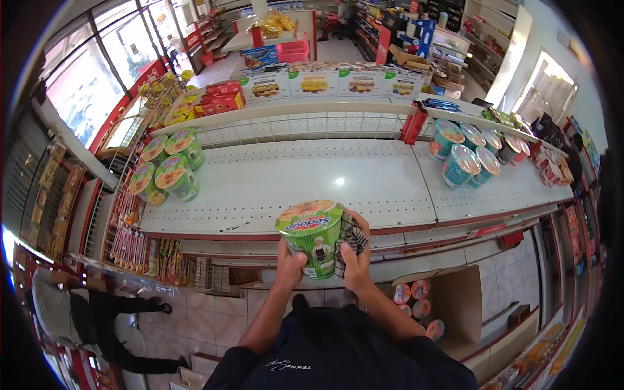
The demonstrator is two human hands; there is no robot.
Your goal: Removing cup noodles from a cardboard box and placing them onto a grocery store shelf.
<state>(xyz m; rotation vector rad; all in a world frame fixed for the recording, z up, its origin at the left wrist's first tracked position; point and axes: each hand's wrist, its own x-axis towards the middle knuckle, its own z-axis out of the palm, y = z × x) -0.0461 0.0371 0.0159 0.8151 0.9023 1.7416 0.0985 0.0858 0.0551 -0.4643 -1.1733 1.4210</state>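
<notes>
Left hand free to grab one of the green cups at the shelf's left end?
Probably not as is: the left hand is gripping the green noodle cup, also held by the right hand. The bare shelf toward the green cups looks unobstructed.

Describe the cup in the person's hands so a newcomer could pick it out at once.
Start at the wide white shelf; just below its front edge, both hands hold a green noodle cup. Unlike the green cups lying at the shelf's left end, it is off the shelf, with a checked cloth against its side.

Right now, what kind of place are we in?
Most likely a small grocery shop. Long white shelves hold rows of green noodle cups and teal ones, and a cardboard box of more cups sits on the floor. Both hands hold a green cup.
</notes>
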